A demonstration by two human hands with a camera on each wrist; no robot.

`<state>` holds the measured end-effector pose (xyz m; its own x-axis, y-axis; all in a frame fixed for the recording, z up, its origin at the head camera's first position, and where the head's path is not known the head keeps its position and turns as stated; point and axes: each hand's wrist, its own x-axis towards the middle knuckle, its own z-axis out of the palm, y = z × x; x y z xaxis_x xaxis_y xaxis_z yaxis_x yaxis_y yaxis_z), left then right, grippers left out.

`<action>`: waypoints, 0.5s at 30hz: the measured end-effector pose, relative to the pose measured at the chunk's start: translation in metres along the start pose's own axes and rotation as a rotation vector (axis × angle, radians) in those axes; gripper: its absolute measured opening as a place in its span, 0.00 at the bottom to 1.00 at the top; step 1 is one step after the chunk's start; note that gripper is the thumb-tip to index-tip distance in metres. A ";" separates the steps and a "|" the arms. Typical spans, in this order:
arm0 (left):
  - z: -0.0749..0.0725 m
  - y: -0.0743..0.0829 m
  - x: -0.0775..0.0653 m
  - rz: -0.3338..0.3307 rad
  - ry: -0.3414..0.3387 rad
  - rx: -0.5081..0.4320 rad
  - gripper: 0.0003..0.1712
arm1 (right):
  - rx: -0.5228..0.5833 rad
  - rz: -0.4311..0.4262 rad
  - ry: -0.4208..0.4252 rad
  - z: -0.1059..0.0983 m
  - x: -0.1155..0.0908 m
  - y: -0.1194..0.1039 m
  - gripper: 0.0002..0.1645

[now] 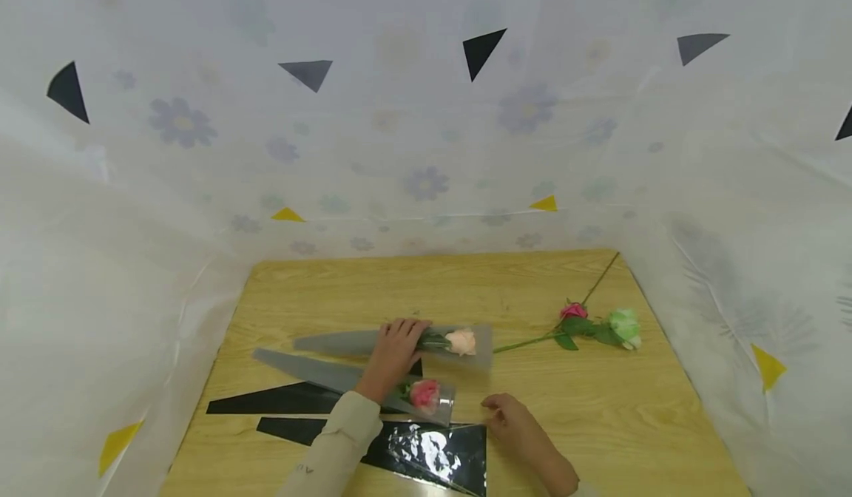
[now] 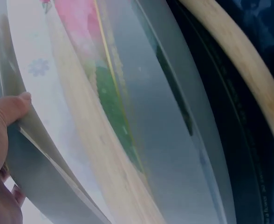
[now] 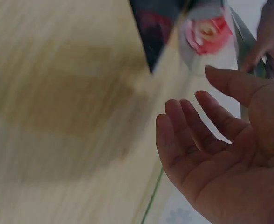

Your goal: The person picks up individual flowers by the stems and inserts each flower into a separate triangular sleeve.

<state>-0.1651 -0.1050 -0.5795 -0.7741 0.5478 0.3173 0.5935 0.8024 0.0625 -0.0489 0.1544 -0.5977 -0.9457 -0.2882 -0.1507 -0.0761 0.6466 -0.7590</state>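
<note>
My left hand (image 1: pixel 394 353) grips a grey-backed clear flower sleeve (image 1: pixel 333 343) that holds a peach rose (image 1: pixel 462 342). In the left wrist view its thumb (image 2: pixel 11 109) lies on the sleeve edge, with fingertips partly visible underneath. Nearer to me, a second grey sleeve (image 1: pixel 299 367) with a pink rose (image 1: pixel 424 393) lies partly under the left forearm. My right hand (image 1: pixel 522 434) hovers beside the right end of a glossy black sleeve (image 1: pixel 459 441). Its palm faces up in the right wrist view, fingers loosely bent and holding nothing.
A red rose (image 1: pixel 573 310) and a pale green rose (image 1: pixel 624 327) lie loose at the right on the wooden table (image 1: pixel 373 290). Another black sleeve (image 1: pixel 266 401) sits under the pink rose's sleeve. White patterned sheeting (image 1: pixel 426 134) encloses the back and sides.
</note>
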 end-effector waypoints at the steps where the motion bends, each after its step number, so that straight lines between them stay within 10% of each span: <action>1: 0.002 -0.002 0.001 -0.007 0.000 0.002 0.40 | -0.024 -0.010 -0.018 0.005 0.000 0.002 0.19; 7: 0.008 -0.008 0.007 -0.016 -0.001 0.000 0.40 | -0.137 -0.081 -0.054 0.027 0.005 0.016 0.27; 15: 0.028 -0.019 0.004 -0.075 -0.022 0.017 0.39 | -0.187 -0.135 0.005 0.036 0.008 0.024 0.11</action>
<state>-0.1862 -0.1115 -0.6060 -0.8209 0.4912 0.2913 0.5302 0.8450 0.0692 -0.0466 0.1417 -0.6398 -0.9245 -0.3776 -0.0521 -0.2589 0.7224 -0.6412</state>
